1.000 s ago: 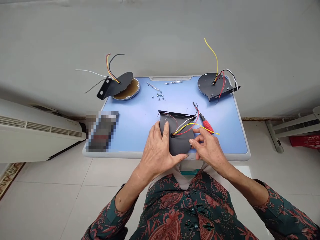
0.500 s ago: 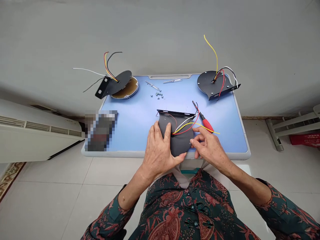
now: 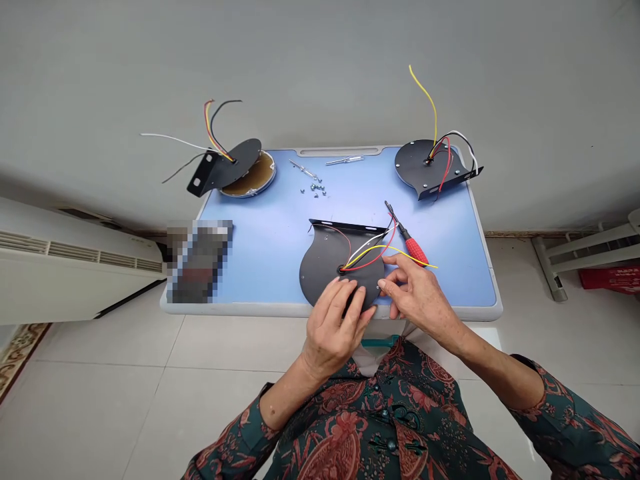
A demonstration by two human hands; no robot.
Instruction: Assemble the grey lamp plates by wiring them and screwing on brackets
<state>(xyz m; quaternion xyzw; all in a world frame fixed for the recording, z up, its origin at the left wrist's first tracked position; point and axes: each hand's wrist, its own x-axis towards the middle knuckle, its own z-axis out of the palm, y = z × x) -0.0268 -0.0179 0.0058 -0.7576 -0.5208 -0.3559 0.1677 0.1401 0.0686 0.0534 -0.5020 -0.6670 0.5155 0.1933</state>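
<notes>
A black round metal plate [image 3: 320, 263] with a bent, slotted flange lies near the table's front edge. Red, white, black and yellow wires [image 3: 370, 257] come out of its central hole. My left hand [image 3: 333, 327] rests its slightly parted, bent fingertips on the plate's front part, its thumb near the front right edge. At the plate's right edge, my right hand [image 3: 420, 293] pinches the rim, thumb on top beside a small screw and the other fingers curled. Just beyond that hand is a screwdriver [image 3: 415, 252] with a red handle, its shaft tip close to the wire ends.
A similar wired plate over a round brown-faced part [image 3: 253, 180] sits back left; another wired plate [image 3: 420, 167] is back right. Several small screws [image 3: 315, 189] and two slim clear-and-metal pieces [image 3: 345, 161] lie at the back middle. A blurred dark object [image 3: 203, 263] is at left.
My left hand has slid off the plate's left side toward its front edge, uncovering the left part and the central hole. My right hand stays at the right rim.
</notes>
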